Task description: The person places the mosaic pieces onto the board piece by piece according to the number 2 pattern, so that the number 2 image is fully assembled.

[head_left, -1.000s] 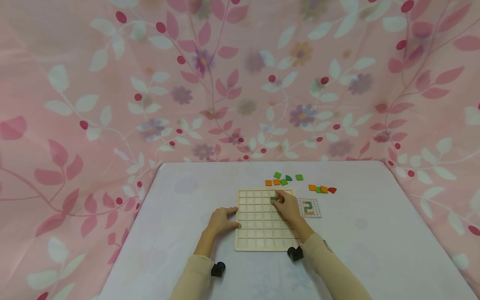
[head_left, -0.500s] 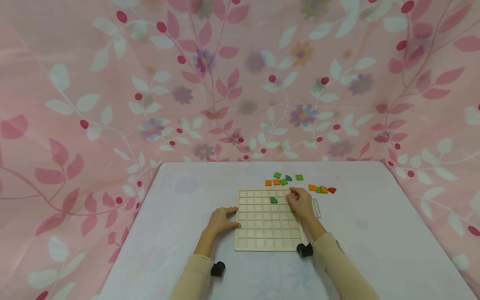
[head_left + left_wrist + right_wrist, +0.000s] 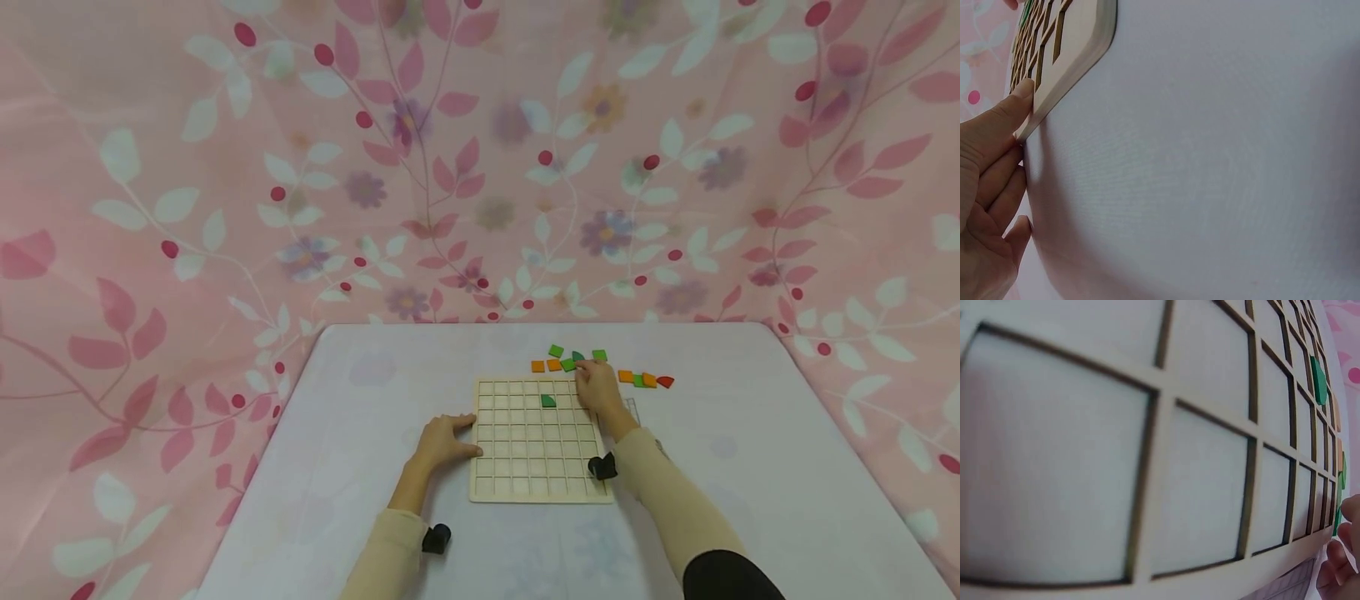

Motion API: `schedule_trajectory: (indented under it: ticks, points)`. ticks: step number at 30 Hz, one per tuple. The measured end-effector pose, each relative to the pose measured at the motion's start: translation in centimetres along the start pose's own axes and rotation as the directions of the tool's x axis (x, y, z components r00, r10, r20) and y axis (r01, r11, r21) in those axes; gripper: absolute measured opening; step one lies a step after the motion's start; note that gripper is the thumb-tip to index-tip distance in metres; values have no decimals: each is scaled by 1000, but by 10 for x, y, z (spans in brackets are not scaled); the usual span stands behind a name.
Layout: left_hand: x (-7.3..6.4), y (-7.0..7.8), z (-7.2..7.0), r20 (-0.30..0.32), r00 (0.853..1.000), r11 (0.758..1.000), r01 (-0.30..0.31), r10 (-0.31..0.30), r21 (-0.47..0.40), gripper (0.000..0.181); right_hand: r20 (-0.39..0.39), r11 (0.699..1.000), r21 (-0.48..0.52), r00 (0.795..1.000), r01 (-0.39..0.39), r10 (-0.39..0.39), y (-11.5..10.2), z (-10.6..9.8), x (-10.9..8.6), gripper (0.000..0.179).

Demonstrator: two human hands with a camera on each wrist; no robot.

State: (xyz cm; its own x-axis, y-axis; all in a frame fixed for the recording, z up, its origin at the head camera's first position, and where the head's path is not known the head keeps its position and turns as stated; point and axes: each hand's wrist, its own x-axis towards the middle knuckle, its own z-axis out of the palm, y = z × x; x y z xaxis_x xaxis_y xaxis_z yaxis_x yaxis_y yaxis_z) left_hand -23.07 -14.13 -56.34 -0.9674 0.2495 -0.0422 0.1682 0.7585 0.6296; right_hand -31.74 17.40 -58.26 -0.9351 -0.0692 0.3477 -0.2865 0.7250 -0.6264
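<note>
A wooden grid board (image 3: 517,450) lies on the table. My left hand (image 3: 444,442) holds its left edge; in the left wrist view the thumb (image 3: 1007,115) lies on the rim with the fingers below it at the side. One green round-cornered tile (image 3: 548,401) sits in a cell near the board's far side, also visible in the right wrist view. Past the far right corner reaches my right hand (image 3: 600,390), its fingertips right by a dark green quarter-round tile (image 3: 577,356) and a light green square tile (image 3: 568,365). Part of the hand is cut off in its wrist view.
Orange squares (image 3: 537,367) and more green tiles (image 3: 556,351) lie behind the board. Right of the hand are an orange tile (image 3: 626,377) and a red quarter-round tile (image 3: 665,382). A pattern card (image 3: 632,408) is mostly hidden under the right forearm.
My right hand has let go of the green tile in the grid, moved right off it, then forward to the loose tiles. The left hand stays at the board's edge.
</note>
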Motion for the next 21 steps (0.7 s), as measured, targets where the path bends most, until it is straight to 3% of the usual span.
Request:
schedule_trajectory:
  ticks: [3, 6, 10, 12, 14, 17, 21]
  points:
    - [-1, 0, 0, -10, 1000, 1000, -24, 24, 14, 65, 75, 999, -35, 997, -7, 10, -3, 1, 5, 27]
    - [-1, -1, 0, -15, 999, 999, -34, 34, 16, 65, 196, 992, -120, 978, -46, 70, -9, 0, 11, 34]
    - [1, -3, 0, -17, 999, 999, -36, 37, 24, 65, 356, 969, -210, 913, -130, 199, -17, -3, 20, 42]
    - [1, -4, 0, -19, 999, 999, -43, 44, 30, 65, 393, 960, -225, 886, -166, 245, -20, -5, 24, 42]
    - [1, -4, 1, -22, 999, 998, -47, 48, 28, 65, 396, 951, -236, 874, -201, 283, -22, -6, 26, 41]
    - [1, -3, 1, -21, 999, 999, -47, 48, 25, 65, 361, 935, -248, 871, -253, 332, -21, -8, 27, 41]
    - [0, -3, 1, -19, 999, 999, -41, 42, 22, 65, 293, 927, -246, 890, -282, 348, -14, -9, 27, 40]
